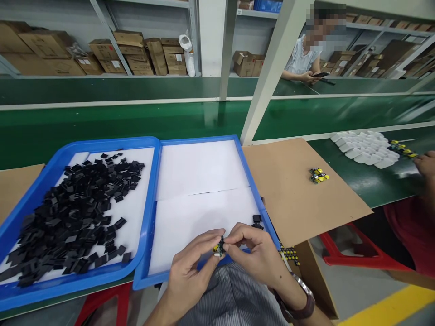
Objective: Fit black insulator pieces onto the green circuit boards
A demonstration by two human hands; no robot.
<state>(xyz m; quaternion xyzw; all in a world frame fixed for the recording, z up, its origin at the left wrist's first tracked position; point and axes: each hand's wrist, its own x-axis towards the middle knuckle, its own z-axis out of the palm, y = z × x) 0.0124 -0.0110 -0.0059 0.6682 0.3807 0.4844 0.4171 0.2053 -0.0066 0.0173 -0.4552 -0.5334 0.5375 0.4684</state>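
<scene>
A small green circuit board with a yellow part (220,247) is pinched between both of my hands, above the near edge of the right blue tray (153,244). My left hand (193,262) grips it from the left with thumb and fingers. From the other side, my right hand (253,253) has thumb and forefinger closed at the board's edge. Whether a second small piece sits in those fingertips is hidden. A few black plastic pieces (257,219) lie just beyond my right hand, by the tray's right wall.
Many black square pieces (84,203) fill the left blue tray (154,181). Several yellow-and-green boards (318,175) lie on cardboard (282,181) at right; more (290,254) sit in a box below. White cups (367,147) stand near another person's hand (426,163). A post (268,68) rises behind.
</scene>
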